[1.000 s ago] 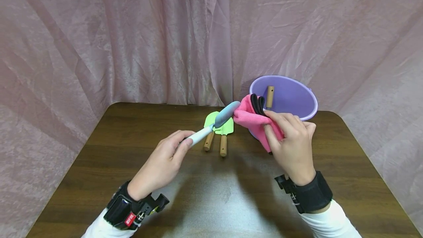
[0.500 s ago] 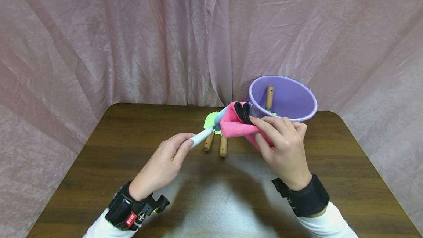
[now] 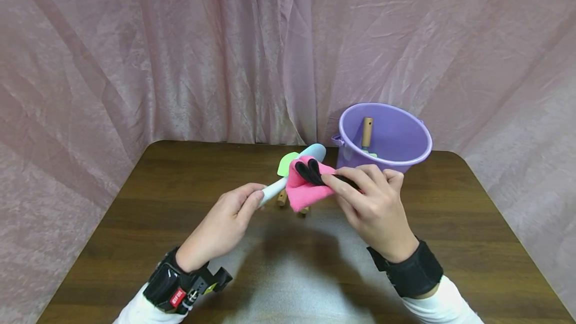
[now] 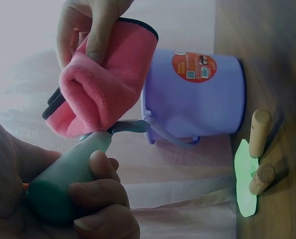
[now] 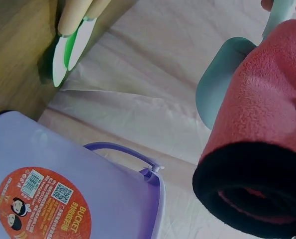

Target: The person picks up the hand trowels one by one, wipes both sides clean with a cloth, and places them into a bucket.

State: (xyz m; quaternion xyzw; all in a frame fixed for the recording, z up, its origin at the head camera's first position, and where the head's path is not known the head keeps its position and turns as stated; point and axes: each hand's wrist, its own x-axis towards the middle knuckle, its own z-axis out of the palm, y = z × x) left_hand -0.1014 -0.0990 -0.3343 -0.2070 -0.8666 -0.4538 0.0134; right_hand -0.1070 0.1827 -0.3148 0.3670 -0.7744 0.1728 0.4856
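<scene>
A light blue trowel (image 3: 272, 191) is gripped by its handle in my left hand (image 3: 225, 225), its blade pointing away to the upper right. My right hand (image 3: 375, 211) pinches a folded pink cloth (image 3: 300, 196) with black edging. The cloth lies against the trowel around the neck and lower blade, and the blade's tip shows beyond it. In the left wrist view, the fingers of my left hand wrap the trowel's handle, while the cloth (image 4: 108, 79) covers much of the blade. From the right wrist view, part of the blade (image 5: 225, 79) is visible beside the cloth.
A purple bucket (image 3: 396, 136) stands at the back right, with a wooden-handled tool (image 3: 367, 133) inside. Two green shovels with wooden handles lie on the brown table (image 3: 189, 179), partly behind the cloth; one green blade (image 3: 286, 164) shows. Pink curtains (image 3: 225, 54) hang behind.
My right hand has moved left and toward me, carrying the cloth from the trowel's tip down the blade to its neck. My left hand has stayed nearly still.
</scene>
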